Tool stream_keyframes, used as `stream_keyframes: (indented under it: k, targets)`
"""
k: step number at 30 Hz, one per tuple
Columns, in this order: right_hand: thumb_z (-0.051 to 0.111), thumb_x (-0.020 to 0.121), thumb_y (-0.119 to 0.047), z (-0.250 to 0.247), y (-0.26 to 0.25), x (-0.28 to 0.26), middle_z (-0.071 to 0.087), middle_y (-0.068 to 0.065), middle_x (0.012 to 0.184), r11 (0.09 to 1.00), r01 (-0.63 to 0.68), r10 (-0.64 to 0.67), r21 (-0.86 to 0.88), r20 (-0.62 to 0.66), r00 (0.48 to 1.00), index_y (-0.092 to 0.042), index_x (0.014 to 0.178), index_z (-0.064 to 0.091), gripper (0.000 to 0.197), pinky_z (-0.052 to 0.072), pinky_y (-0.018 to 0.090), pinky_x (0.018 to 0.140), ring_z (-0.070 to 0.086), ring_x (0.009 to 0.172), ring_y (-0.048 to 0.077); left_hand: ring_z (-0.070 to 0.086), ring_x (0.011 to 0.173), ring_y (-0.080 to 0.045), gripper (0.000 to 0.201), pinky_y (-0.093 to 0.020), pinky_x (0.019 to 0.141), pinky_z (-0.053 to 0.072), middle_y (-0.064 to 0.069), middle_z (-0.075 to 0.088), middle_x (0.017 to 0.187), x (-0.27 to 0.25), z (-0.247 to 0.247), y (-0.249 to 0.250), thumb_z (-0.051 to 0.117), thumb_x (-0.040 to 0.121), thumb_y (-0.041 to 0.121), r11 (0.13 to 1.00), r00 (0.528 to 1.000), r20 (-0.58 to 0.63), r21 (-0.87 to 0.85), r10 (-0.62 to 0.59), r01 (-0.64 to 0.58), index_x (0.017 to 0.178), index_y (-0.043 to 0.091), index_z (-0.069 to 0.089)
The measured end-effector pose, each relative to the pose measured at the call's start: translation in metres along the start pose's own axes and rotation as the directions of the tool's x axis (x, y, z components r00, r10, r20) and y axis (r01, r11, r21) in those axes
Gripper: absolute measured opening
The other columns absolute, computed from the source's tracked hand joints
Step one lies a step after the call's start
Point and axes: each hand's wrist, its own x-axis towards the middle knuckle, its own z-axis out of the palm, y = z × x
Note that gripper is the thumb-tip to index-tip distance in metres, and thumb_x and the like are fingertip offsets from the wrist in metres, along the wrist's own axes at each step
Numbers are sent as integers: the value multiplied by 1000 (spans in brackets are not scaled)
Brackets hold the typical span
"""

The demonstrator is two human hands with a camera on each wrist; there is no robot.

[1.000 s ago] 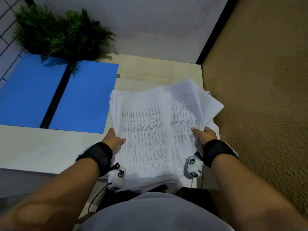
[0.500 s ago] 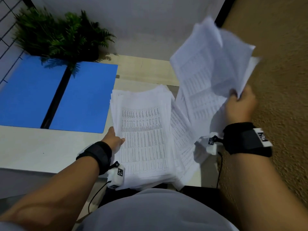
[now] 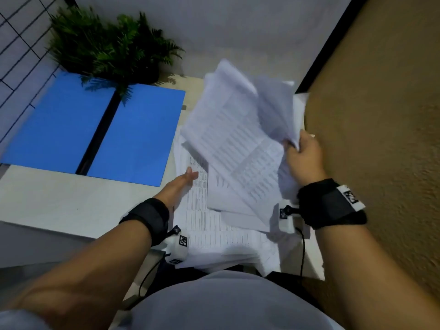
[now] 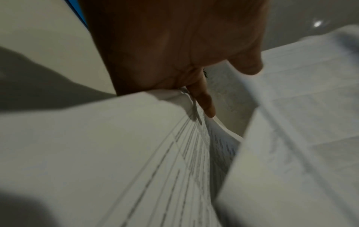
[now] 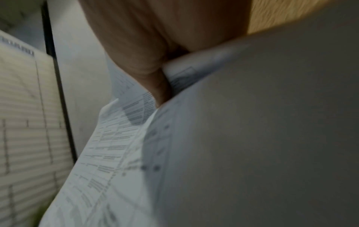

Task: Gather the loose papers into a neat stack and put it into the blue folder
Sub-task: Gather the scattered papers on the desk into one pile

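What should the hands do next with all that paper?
Probably lower the sheets that the right hand grips onto the pile under the left hand. They hang fanned above it, and the folder lies open and bare.

Pretty dim overall, with a cool, flat light and no hard glare in the head view. The raised sheaf of papers [image 3: 240, 139] is smeared with motion blur, its print reduced to grey bands, while the blue folder [image 3: 95, 129] stays fairly crisp. The fern [image 3: 112, 46] drops a soft shadow onto the folder's far edge. Straight lines bow near the frame edges from the wide lens. Both wrist views are darker, grainy and soft; the left wrist one shows a small bright light spot [image 4: 317, 23] top right, and the right hand [image 5: 155, 38] is blurry.
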Motion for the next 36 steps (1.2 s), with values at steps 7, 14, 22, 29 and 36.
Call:
stream_keyframes:
  k: [7,14,22,29,36]
  targets:
    - [62,88,2,61,24,-20,50,9,89,915,-359,315,183,232,920,-2,104,44,24,46,11,71,51,78,21,62,111,-18,45,-22,93,44,5,64,116,5,-2,-15,66,93,28,984,987,-145,173,64,-38,133,9,57]
    - [50,90,9,59,58,-26,44,11,79,900,-426,432,88,-69,899,-9,86,42,20,32,4,54,57,81,26,57,126,-28,53,-31,98,41,0,60,128,0,6,-13,53,98,42,993,967,-250,121,45,-15,137,8,53]
    - [57,96,-18,58,86,-57,48,3,72,897,-441,440,-46,-26,898,-9,78,42,25,37,28,60,41,64,17,65,112,-32,52,-49,103,49,-11,68,125,25,-7,-32,47,95,53,997,939,-344,64,-12,36,125,13,61]
    - [44,94,-5,55,101,-59,39,1,67,854,-501,498,-139,-63,865,-13,63,31,35,35,26,65,42,71,19,53,130,-31,65,-37,109,38,-11,54,143,10,1,-22,43,98,53,982,931,-361,190,51,20,142,6,47]
    - [67,79,-23,60,99,-70,46,-4,92,927,-220,316,-305,313,895,-11,69,53,21,39,19,59,50,72,13,43,134,-20,86,-47,113,37,4,30,152,28,1,-38,72,85,34,993,926,-359,32,118,-114,149,33,15]
